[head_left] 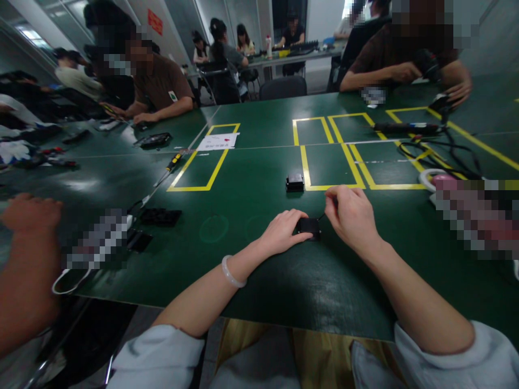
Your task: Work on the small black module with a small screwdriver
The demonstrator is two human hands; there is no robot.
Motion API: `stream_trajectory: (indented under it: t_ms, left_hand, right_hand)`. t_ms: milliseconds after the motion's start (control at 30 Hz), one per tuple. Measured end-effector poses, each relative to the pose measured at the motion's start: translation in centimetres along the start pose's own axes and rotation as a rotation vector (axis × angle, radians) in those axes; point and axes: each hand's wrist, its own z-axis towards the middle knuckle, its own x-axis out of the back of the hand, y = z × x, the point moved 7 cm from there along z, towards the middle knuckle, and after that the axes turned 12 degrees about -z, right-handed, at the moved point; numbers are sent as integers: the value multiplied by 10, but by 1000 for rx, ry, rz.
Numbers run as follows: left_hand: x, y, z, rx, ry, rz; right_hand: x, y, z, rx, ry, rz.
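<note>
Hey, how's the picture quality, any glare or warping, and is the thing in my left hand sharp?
Head view: pale glare on the green table, plainest at left; head view: the upper-left wall leans, likely wide-angle distortion; head view: the black block in your left hand is dark and soft, its fine detail unreadable.

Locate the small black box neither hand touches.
Head view, just right of centre: the small black box stands on the green table beyond the left hand, just left of a yellow tape outline.

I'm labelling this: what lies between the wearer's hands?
The head view shows a black box in the left hand and a thin dark piece at the right hand.
</note>
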Motion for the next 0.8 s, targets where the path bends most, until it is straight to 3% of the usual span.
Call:
stream_trajectory:
  t_ms: [800]
  left_hand:
    - [-1,-1,0,-3,4,10]
  right_hand:
    - [1,0,1,14,-22,22]
